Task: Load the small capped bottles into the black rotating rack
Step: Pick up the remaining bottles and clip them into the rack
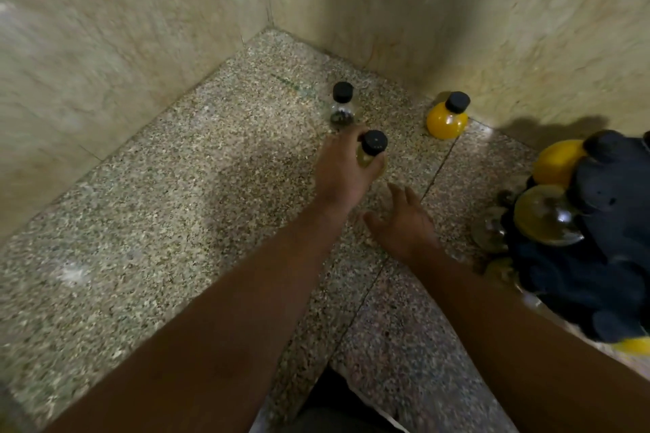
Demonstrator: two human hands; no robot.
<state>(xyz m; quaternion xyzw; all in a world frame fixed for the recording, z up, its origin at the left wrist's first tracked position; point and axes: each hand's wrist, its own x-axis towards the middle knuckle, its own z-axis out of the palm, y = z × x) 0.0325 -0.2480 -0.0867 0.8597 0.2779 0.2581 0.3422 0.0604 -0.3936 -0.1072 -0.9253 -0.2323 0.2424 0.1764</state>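
Black-capped, pale-yellow bottle (373,147) sits gripped in the left hand (343,170); right hand (401,221) spread loose.

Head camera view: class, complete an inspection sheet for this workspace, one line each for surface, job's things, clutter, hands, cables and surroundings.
Surface: speckled stone slab, seam lines visible.
Job's things: dark-filled bottle and orange bottle stand upright, apart, both with black caps; pale yellow bottle is in hand; black rack at right already carries yellow-filled bottles.
Clutter: nothing seen.
Hands: left hand grips the pale yellow bottle; right hand open, fingers spread, holding nothing.
Cables: nothing seen.
Surroundings: beige stone walls meet in a corner behind the bottles.
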